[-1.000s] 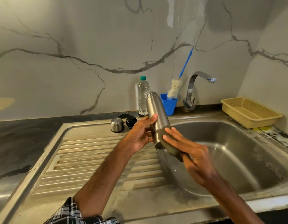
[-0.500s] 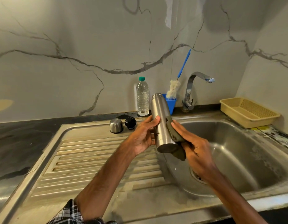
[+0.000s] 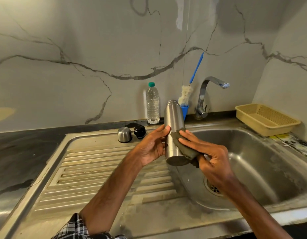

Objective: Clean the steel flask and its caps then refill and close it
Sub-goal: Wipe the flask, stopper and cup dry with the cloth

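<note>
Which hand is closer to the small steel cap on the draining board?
Left. The left hand, gripping the steel flask, is just right of the small domed steel cap; the right hand, with a dark scrub pad, lies beyond the flask.

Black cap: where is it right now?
In the head view, the black cap stands at the back of the draining board, left of the flask, just right of the steel cap.
</note>
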`<state>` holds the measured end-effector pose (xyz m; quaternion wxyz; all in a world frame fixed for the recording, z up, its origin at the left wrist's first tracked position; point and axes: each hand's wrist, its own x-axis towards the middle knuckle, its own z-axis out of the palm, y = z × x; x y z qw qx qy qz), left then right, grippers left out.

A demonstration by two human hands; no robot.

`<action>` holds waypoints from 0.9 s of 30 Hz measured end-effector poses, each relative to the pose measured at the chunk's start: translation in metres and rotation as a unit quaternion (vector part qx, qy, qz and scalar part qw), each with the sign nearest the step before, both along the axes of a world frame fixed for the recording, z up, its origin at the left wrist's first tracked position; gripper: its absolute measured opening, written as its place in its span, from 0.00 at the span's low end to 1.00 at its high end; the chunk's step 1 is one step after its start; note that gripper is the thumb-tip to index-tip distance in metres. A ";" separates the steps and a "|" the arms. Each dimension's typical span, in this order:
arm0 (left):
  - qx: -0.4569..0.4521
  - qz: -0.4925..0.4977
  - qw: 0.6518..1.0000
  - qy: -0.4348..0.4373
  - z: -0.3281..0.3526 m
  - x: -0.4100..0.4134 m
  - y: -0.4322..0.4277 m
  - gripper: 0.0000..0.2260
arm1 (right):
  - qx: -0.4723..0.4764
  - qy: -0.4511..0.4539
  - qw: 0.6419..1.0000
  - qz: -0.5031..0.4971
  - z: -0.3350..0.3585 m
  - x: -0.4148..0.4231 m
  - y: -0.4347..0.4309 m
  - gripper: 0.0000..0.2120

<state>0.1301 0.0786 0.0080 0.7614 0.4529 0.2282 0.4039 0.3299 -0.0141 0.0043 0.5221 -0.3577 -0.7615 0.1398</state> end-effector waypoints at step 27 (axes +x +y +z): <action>0.023 -0.042 0.999 0.004 -0.003 0.006 -0.009 0.31 | -0.007 0.003 0.992 -0.123 0.019 0.011 0.059 0.36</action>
